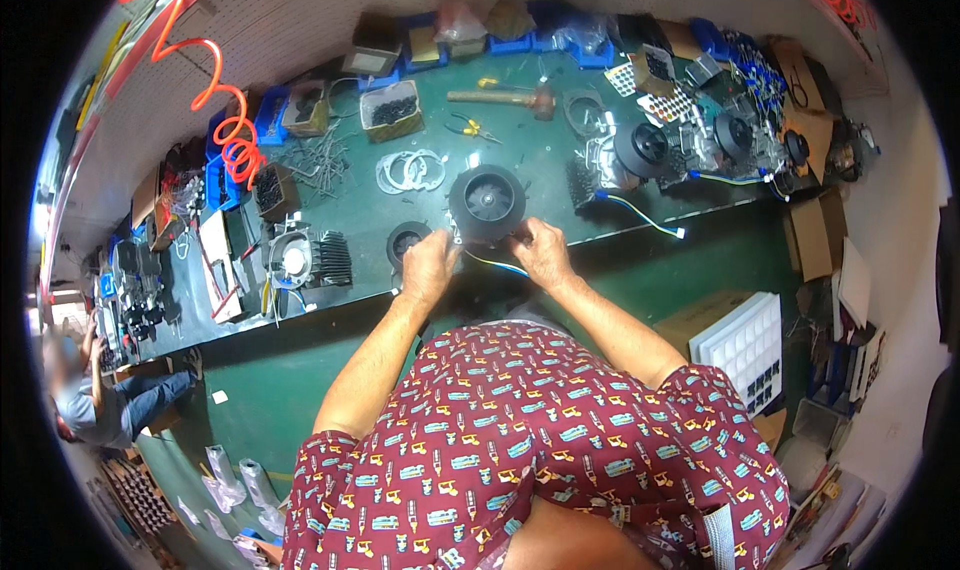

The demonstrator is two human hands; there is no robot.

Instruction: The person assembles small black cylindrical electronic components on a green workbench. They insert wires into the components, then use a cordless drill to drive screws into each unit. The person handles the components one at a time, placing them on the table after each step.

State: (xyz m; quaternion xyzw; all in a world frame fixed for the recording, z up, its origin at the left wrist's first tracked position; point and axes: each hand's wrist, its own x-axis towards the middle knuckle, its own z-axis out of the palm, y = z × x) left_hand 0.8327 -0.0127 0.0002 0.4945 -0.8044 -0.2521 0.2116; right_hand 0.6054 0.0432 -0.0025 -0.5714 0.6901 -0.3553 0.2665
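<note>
A fan unit with a round black impeller (487,202) stands at the table's front edge, straight ahead of me. My left hand (430,266) is closed at its lower left side, fingertips against the edge. On the lower right side my right hand (543,253) has its fingers curled in against the unit; the fingertips are partly hidden. A cable with white, yellow and blue wires (500,265) hangs from the unit between both hands. Just left of it, beside my left hand, lies a smaller black fan wheel (405,242).
Flat ring gaskets (412,172), yellow-handled pliers (470,127) and a hammer (540,103) lie beyond. More fan units (640,150) stand right, a finned metal housing (308,258) left. An orange coiled hose (240,150) hangs at left. Another person (105,400) sits far left.
</note>
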